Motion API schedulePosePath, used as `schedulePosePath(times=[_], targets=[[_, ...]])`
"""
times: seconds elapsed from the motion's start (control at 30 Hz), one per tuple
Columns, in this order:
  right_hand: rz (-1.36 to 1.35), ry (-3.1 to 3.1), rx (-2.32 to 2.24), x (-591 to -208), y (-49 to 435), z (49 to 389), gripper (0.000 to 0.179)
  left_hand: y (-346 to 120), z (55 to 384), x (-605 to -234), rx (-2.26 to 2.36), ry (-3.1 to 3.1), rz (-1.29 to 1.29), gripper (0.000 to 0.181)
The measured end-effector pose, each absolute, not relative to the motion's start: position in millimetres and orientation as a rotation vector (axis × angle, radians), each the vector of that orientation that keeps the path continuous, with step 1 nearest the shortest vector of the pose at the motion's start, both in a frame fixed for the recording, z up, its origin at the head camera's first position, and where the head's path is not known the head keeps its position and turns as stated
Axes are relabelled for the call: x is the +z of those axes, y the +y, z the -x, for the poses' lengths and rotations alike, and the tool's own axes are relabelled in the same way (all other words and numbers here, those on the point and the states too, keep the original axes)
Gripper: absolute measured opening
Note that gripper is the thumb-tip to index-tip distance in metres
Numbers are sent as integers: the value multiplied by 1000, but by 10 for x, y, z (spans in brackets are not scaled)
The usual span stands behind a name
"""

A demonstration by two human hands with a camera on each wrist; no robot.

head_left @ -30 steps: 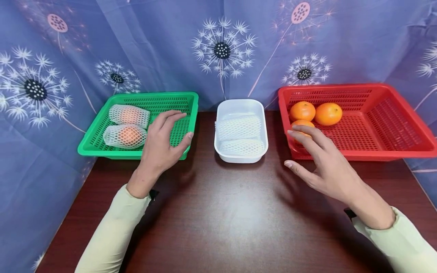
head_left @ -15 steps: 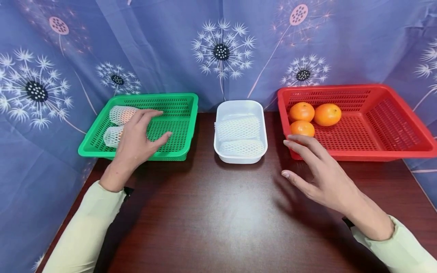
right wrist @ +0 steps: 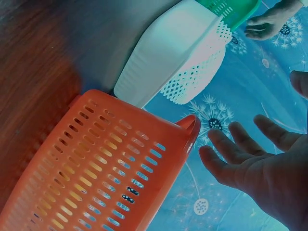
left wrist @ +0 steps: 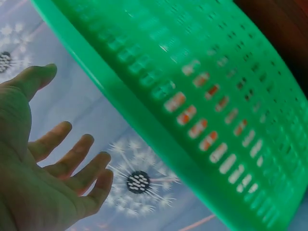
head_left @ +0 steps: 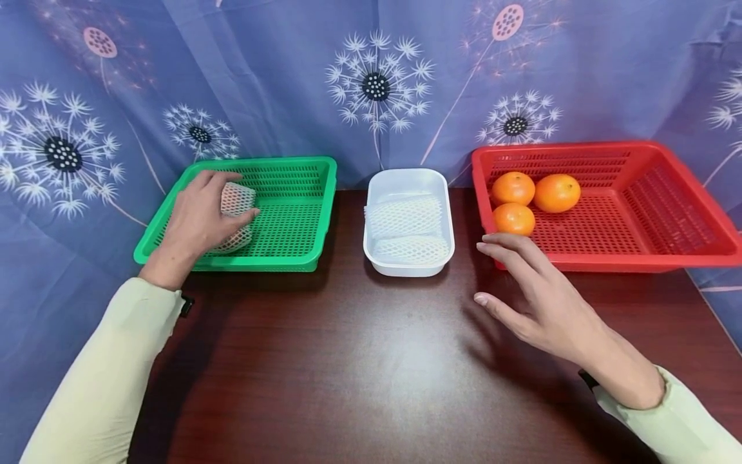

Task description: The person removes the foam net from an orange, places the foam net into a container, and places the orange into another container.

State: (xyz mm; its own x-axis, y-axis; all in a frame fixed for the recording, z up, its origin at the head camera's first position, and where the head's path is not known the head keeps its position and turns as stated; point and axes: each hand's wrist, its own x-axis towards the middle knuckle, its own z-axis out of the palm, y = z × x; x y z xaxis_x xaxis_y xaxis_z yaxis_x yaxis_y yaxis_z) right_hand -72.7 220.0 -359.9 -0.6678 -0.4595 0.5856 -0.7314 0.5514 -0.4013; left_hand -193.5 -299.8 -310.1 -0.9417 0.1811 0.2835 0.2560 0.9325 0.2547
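My left hand (head_left: 197, 212) is over the left part of the green basket (head_left: 290, 261), with its fingers spread. Beneath it lie orange fruits in white foam netting (head_left: 236, 200), mostly hidden by the hand. In the left wrist view the fingers (left wrist: 77, 156) are relaxed and hold nothing, above the basket's rim. My right hand (head_left: 539, 303) hovers in front of the red basket (head_left: 637, 261), fingers loosely spread, nothing in them. Three bare orange fruits, one of them the front orange fruit (head_left: 514, 219), sit in the red basket's left end.
Between the baskets stands a white tub (head_left: 408, 270) holding white foam net sleeves (head_left: 406, 219); one pokes slightly past the left rim. A dark wood table (head_left: 348, 361) carries everything. A blue curtain with dandelion prints (head_left: 278, 77) hangs right behind the baskets.
My left hand has moved left from the green basket's right half to over the netted fruits. The right hand has drawn back slightly toward me, uncovering the front orange fruit.
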Motion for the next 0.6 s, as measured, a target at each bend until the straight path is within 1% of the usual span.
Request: schedulePosePath(times=[0.2, 0.6], targets=[[-972, -2382, 891, -3623, 2197, 733, 66, -3158, 2111, -3094, -370, -2966, 258, 78], [-987, -2396, 890, -3632, 2200, 738, 62, -3427, 2454, -2948, -113, -3147, 165, 84]])
